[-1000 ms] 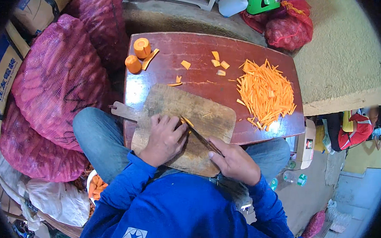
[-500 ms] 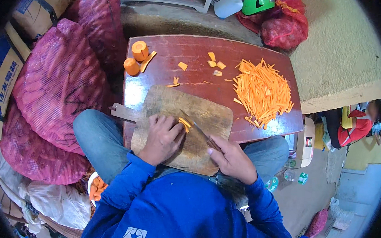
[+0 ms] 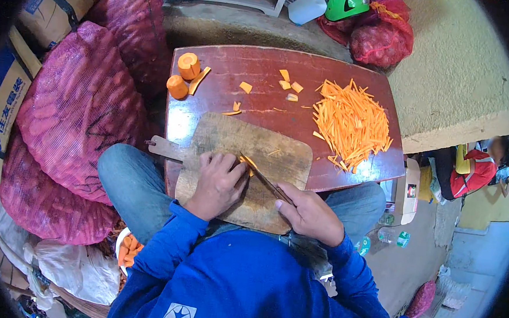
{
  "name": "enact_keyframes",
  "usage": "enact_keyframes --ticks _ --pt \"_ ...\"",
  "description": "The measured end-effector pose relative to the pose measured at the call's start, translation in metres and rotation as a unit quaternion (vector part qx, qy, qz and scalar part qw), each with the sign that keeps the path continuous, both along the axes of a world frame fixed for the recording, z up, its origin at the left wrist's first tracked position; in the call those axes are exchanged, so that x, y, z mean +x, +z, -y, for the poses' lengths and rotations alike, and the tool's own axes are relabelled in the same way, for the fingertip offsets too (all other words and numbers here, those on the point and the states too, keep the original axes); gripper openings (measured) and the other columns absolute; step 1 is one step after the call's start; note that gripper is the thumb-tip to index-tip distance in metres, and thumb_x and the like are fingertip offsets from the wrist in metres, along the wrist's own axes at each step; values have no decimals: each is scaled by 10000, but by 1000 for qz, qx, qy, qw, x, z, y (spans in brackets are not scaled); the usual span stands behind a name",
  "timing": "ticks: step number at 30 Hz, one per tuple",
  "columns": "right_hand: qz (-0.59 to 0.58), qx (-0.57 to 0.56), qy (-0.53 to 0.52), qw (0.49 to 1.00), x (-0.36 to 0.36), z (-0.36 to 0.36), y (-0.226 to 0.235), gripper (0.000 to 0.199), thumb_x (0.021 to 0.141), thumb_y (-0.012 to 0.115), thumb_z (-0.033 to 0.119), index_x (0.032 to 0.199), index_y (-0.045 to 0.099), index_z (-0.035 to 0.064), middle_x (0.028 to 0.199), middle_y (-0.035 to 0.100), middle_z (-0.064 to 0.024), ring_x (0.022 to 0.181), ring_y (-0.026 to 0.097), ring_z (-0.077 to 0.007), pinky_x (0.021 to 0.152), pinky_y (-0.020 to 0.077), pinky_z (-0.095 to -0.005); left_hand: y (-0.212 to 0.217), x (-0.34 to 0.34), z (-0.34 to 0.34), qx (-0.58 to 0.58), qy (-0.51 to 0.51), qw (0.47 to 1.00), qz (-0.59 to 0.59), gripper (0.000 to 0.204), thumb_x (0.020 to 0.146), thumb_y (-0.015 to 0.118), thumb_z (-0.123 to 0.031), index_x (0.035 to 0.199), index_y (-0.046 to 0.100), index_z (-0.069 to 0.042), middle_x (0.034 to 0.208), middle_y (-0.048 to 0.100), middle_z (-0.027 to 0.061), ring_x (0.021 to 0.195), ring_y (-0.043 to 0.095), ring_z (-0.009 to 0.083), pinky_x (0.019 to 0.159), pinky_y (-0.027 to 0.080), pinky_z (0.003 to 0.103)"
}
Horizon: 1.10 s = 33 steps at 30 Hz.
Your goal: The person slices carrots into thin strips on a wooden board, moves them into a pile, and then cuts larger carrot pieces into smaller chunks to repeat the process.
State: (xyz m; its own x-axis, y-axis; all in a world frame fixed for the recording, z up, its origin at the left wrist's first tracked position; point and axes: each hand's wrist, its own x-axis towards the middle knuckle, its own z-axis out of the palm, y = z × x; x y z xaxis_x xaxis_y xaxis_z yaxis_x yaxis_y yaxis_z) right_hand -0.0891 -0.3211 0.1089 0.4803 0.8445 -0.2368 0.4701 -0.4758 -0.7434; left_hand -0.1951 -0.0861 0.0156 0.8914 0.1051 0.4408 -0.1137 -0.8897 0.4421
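Note:
A worn wooden cutting board [image 3: 287,152] lies across my lap and the near edge of the reddish table. My right hand [image 3: 310,216] grips a knife [image 3: 271,186] by its handle, the blade slanting up and left over the board. Fingers curled, my left hand [image 3: 219,183] presses down on the board; its fingertips hold a carrot piece, mostly hidden beneath them. Orange carrot slivers [image 3: 246,161] show between those fingertips and the blade. To the right on the table rests a heap of carrot strips [image 3: 352,125].
Two carrot chunks [image 3: 188,66] and a slice stand at the table's [image 3: 225,64] far left corner, with small offcuts [image 3: 284,85] nearer the middle. Large pink mesh sacks [image 3: 82,113] crowd the left side. A white container of carrots [image 3: 125,249] sits by my left elbow. Plastic bottles [image 3: 385,234] lie on the floor at right.
The knife blade has shifted left and steepened, from beside the carrot slivers to right against them near my left fingertips. My left hand stays nearly in place.

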Motion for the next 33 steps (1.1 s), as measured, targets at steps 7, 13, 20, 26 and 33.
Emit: enact_keyframes --ticks 7,13,20,26,33 --pt "-45 9 -13 999 3 5 3 425 1072 643 254 1406 594 -4 1061 710 -349 1030 687 -559 839 570 -572 -5 2 1 -5 -1 1000 9 242 866 806 -179 1077 749 -75 990 596 91 963 599 298 931 398 484" --pt "-32 15 -5 999 3 8 -1 446 1075 640 254 1435 594 -6 1121 716 -348 1067 692 -549 867 577 -558 -3 1 1 1 7 1000 12 243 864 808 -174 1077 753 -70 989 594 91 957 597 296 929 398 483" --pt "-18 31 3 999 4 8 -1 460 1076 636 257 1443 594 -16 1122 722 -349 1069 700 -546 880 581 -558 -2 2 2 -5 7 1000 14 280 841 835 -149 1096 755 -66 1013 640 91 963 612 303 912 408 480" --pt "-22 5 -4 1000 5 8 -1 446 1075 638 258 1422 600 -19 1096 717 -355 1046 697 -552 858 575 -569 -2 2 2 -5 6 1000 9 280 848 833 -152 1103 751 -69 1020 634 89 967 610 303 922 407 487" --pt "-11 29 -7 1000 6 7 1 438 1078 637 260 1419 592 -11 1040 720 -345 1008 704 -550 825 576 -558 -2 1 1 8 5 1000 1 281 872 807 -184 1121 752 -65 995 597 99 977 603 300 945 406 487"
